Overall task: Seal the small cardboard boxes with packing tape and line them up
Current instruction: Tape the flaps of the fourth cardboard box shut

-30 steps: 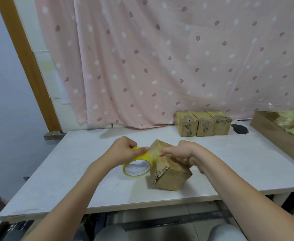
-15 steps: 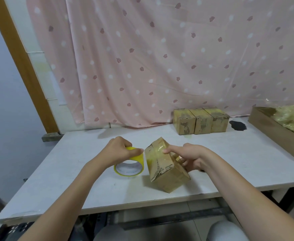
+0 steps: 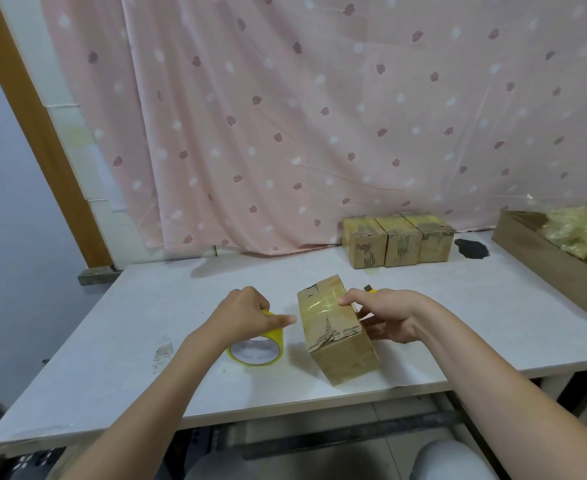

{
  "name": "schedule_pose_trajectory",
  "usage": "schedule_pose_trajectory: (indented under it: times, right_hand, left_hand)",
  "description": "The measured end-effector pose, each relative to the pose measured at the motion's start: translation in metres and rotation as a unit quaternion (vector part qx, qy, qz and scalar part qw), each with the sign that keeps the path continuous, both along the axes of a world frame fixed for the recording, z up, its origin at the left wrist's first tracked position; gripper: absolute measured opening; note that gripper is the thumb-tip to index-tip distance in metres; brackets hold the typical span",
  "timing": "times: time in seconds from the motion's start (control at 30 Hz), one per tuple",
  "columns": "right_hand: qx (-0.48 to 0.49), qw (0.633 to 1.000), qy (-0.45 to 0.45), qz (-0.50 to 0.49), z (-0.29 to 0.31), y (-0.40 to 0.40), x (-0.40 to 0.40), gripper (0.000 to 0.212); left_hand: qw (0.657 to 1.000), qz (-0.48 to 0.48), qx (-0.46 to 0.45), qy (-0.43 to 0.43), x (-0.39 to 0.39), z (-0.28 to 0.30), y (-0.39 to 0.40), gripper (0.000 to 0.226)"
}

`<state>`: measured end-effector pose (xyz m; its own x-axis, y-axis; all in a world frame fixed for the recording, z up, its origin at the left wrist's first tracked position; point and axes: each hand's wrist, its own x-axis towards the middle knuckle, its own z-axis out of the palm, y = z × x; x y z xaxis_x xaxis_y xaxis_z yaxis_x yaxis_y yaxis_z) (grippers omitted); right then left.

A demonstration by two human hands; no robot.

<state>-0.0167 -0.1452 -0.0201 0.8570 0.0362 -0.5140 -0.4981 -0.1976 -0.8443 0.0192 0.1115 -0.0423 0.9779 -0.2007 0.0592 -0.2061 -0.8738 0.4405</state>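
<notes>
A small cardboard box point(image 3: 337, 336) lies near the table's front edge, with shiny clear tape across its top. My right hand point(image 3: 385, 315) holds the box from the right, its index finger pressing on the taped top. A yellow tape roll point(image 3: 255, 351) rests on the table just left of the box, and my left hand point(image 3: 245, 315) grips it from above. Three sealed boxes point(image 3: 397, 240) stand side by side in a row at the back of the table.
A small yellow cutter point(image 3: 370, 289) peeks out behind my right hand. A long cardboard tray point(image 3: 541, 258) with crumpled plastic lies at the right edge. A dark stain point(image 3: 472, 248) marks the white table point(image 3: 167, 306). A pink curtain point(image 3: 320, 116) hangs behind.
The box has been lowered from a tilted pose to lie nearly flat. My left hand brought the tape roll down and away to the left of the box.
</notes>
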Motion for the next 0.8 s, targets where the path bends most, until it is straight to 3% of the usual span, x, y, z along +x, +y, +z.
schedule_pose_trajectory:
  times: [0.1, 0.23, 0.33, 0.37, 0.5, 0.57, 0.67, 0.8]
  right_hand:
    - [-0.052, 0.999, -0.006, 0.002, 0.004, -0.006, 0.001, 0.071]
    - [-0.172, 0.981, -0.094, 0.002, 0.015, -0.006, 0.005, 0.031]
    - [-0.331, 0.936, -0.12, 0.024, 0.028, 0.009, -0.004, 0.007]
    - [-0.363, 0.923, -0.117, 0.042, 0.033, 0.015, -0.009, 0.012]
    - [-0.435, 0.888, -0.081, 0.123, 0.045, 0.041, -0.015, 0.07]
    - [-0.483, 0.86, -0.065, 0.152, 0.041, 0.053, -0.01, 0.084]
    - [-0.495, 0.853, -0.03, 0.163, 0.039, 0.062, -0.001, 0.086]
    - [-0.498, 0.851, -0.011, 0.167, 0.037, 0.063, 0.008, 0.054]
  left_hand:
    - [1.0, 0.002, 0.002, 0.002, 0.0, -0.004, -0.01, 0.076]
    - [1.0, 0.002, 0.006, -0.009, 0.001, -0.004, -0.024, 0.075]
    - [0.999, -0.003, 0.019, -0.033, -0.002, -0.004, -0.038, 0.074]
    - [0.999, -0.005, 0.028, -0.04, -0.004, -0.003, -0.042, 0.073]
    - [0.998, -0.01, 0.044, -0.054, -0.007, -0.004, -0.045, 0.072]
    - [0.998, -0.011, 0.031, -0.051, -0.006, -0.006, -0.043, 0.07]
    - [0.999, -0.013, -0.004, -0.032, -0.005, -0.007, -0.037, 0.067]
    - [0.997, -0.022, -0.075, 0.0, -0.01, -0.005, -0.024, 0.065]
